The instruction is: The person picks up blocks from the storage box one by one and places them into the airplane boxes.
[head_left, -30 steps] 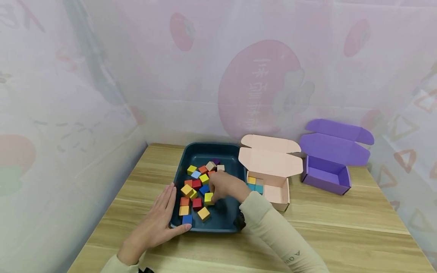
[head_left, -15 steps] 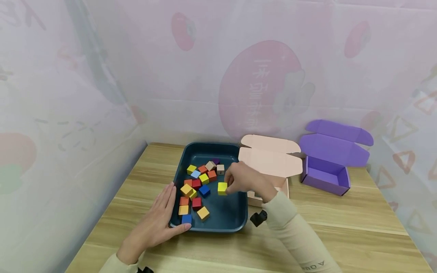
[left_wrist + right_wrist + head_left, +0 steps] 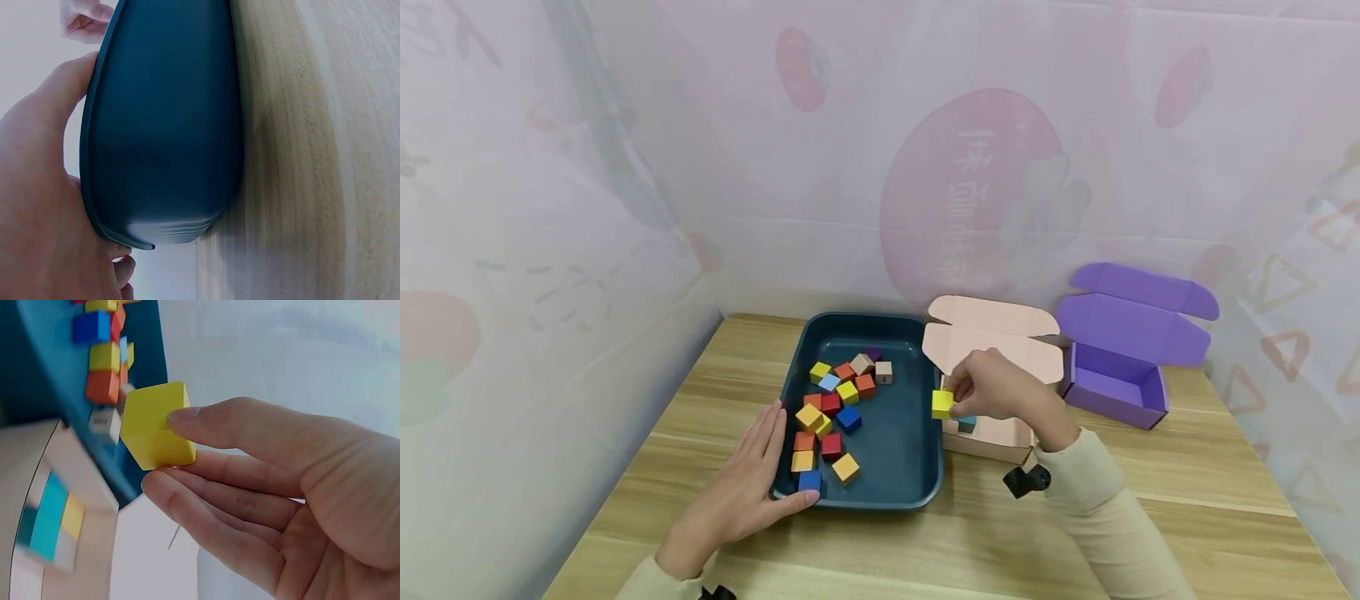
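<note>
Above the wooden table (image 3: 925, 554) — right fingers (image 3: 247, 474) pinch a yellow cube (image 3: 942, 405).

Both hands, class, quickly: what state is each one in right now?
Left hand: open, resting against the dark blue tray.
Right hand: closed, holding a yellow cube between thumb and fingers.

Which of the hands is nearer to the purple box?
Right. The right hand is over the peach box, just left of the purple box; the left hand is at the blue tray's near left corner, farther off.
</note>
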Tool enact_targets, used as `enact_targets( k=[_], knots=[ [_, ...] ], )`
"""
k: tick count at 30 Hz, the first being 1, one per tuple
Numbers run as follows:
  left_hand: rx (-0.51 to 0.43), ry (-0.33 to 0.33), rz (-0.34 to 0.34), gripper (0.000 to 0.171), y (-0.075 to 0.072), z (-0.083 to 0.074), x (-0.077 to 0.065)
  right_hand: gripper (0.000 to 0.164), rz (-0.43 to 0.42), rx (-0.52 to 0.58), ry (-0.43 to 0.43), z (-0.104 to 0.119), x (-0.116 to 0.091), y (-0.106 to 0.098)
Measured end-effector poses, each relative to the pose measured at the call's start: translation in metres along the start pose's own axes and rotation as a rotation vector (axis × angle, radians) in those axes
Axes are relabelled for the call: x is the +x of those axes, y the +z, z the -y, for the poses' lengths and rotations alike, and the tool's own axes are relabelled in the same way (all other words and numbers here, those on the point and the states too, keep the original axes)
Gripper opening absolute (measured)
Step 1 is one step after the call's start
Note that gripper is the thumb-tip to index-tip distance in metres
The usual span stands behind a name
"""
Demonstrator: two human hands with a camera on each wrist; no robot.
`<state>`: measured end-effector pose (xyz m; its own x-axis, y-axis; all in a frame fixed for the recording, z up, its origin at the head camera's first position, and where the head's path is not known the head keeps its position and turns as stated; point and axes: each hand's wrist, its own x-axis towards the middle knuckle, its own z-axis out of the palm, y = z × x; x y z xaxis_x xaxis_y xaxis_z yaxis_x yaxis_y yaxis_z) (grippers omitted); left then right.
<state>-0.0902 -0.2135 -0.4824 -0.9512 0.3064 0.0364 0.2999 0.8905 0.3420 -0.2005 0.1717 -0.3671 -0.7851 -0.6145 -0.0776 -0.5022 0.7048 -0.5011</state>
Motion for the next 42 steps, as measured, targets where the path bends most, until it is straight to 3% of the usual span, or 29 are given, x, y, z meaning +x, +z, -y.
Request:
enact_targets(
  k=[9, 22, 42],
  knots=[
    [-0.002, -0.005, 0.009, 0.122, -0.001, 0.001, 0.002, 0.013, -0.004, 0.034, 0.076, -0.030, -0.020, -0.003],
    [-0.008, -0.008, 0.011, 0.121, 0.002, 0.001, 0.001, 0.015, 0.014, 0.079, 0.182, -0.065, -0.027, 0.026],
    [-0.003, -0.012, 0.008, 0.121, 0.002, 0.000, 0.000, 0.010, 0.026, 0.046, 0.246, -0.080, -0.028, 0.046]
  ],
)
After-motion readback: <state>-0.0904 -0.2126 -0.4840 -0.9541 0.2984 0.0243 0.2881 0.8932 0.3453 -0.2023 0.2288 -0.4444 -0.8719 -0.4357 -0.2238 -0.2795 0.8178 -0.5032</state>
